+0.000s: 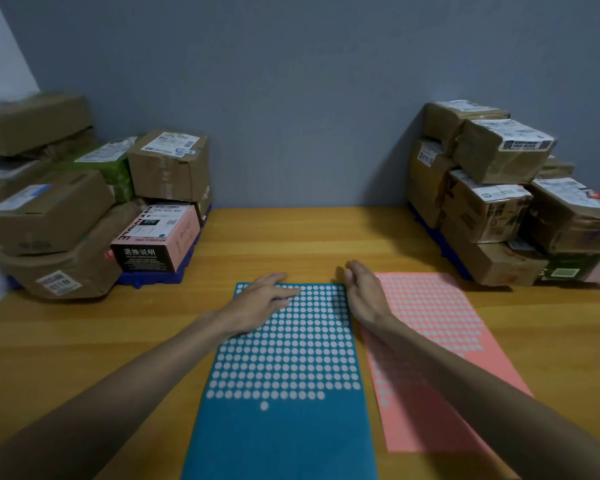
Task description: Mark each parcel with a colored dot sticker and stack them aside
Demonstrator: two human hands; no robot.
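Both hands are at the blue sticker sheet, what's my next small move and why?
Probably bring the right hand onto the blue sticker sheet to peel one off. The left hand lies flat on the sheet's top, pinning it, while the right is open at its edge, holding nothing.

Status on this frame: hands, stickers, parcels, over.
Left hand flat on blue sticker sheet; right hand open, empty. Parcels in left pile and right pile, none in hand. Nothing blocking.
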